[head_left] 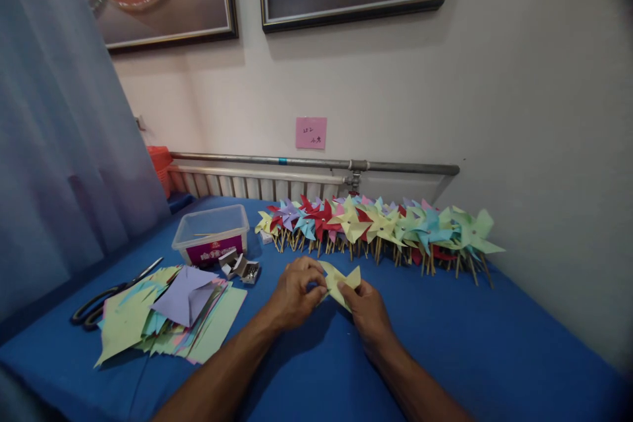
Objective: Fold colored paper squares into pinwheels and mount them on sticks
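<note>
Between my two hands, above the blue cloth, is a pale yellow paper pinwheel [340,279] with its blades partly folded in. My left hand [301,290] pinches its left edge between thumb and fingers. On the other side, my right hand [366,308] grips the paper with the thumb on top near the middle. My fingers hide part of the folds. Left of my left hand sits a small open box of metal pins [250,271]. A pile of cut coloured paper [217,323] lies farther left, a purple slit square [185,295] on top.
Many finished pinwheels on sticks [380,227] stand in a row at the back. A clear plastic tub [212,221] holds a few sticks. Black-handled scissors [116,291] lie by the paper pile. Behind the table run a pipe [316,163] and a radiator [257,184]; a curtain [69,145] hangs at left.
</note>
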Available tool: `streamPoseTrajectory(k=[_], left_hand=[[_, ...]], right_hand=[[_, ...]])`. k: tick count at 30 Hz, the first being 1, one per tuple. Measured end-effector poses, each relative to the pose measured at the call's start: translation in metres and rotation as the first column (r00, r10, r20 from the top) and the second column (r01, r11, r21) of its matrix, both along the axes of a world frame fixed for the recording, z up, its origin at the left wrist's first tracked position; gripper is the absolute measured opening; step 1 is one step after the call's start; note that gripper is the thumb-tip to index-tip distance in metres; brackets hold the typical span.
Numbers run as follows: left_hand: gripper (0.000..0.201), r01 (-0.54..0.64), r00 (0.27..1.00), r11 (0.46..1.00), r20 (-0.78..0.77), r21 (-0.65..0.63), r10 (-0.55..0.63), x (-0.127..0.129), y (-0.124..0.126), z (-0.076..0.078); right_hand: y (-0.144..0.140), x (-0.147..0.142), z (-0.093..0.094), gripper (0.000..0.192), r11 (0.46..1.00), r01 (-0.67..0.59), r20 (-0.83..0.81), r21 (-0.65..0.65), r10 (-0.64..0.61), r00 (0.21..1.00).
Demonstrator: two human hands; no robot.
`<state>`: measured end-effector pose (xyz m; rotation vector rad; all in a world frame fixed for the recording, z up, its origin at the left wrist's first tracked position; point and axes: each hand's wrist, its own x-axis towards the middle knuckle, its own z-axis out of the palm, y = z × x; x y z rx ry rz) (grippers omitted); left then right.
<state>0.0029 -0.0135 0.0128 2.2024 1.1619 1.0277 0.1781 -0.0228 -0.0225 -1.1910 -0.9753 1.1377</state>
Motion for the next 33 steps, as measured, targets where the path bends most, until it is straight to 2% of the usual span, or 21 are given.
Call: streamPoseTrajectory(k=[5,9,20,33], left_hand=[[0.011,-0.051,0.997,0.992,-0.055,0.116,0.057,0.015,-0.008,-0.01],[0.014,-0.12,0.991,0.982,-0.04,0.149,0.128,0.018,-0.01,-0.012],[0.011,-0.116,0.993,0.99,-0.005,0.082,0.116,0.015,-0.004,-0.012],[0.009,-0.126,0.989,0.992,0.074,0.024,0.124,0.016,-0.003,-0.014]], right_hand=[[0.002,-0.006,-0.007,0.039,0.998,0.006,0.012,0.07,-0.007,1.0],[0.004,-0.01,-0.012,0.038,0.996,0.005,0.009,0.084,-0.006,1.0],[0.006,-0.01,-0.018,0.042,0.995,-0.05,-0.08,0.083,0.056,0.995],[0.0,-0.01,-0.007,0.047,0.986,-0.137,-0.14,0.094,0.149,0.979]])
